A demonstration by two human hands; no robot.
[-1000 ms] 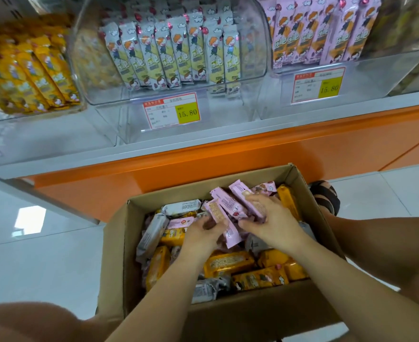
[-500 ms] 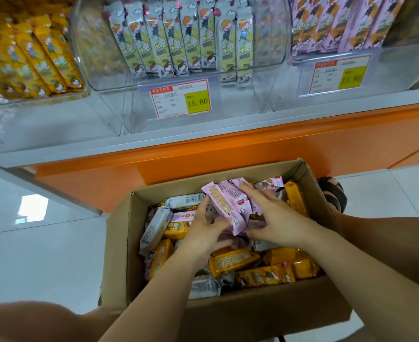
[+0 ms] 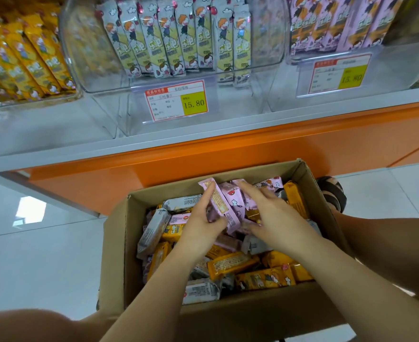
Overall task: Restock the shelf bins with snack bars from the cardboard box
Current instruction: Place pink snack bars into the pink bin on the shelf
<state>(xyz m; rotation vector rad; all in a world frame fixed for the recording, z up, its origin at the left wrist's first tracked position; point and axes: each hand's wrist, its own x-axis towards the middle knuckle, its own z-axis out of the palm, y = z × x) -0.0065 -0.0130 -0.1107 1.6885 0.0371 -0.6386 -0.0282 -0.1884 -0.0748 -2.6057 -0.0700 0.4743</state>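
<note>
Stage: early | left hand (image 3: 198, 224) grips a bundle of pink snack bars (image 3: 224, 206) over the far end of the cardboard box (image 3: 116, 243) | right hand (image 3: 276, 218) pinches the same bundle between laid-over fingers and thumb | box heaped with mixed bars | bundle not yet carried up to pink shelf bin (image 3: 332, 28).

Price tag (image 3: 176, 101), orange shelf base (image 3: 203, 154), white tiled floor (image 3: 43, 255), dark sandal (image 3: 332, 193)
</note>
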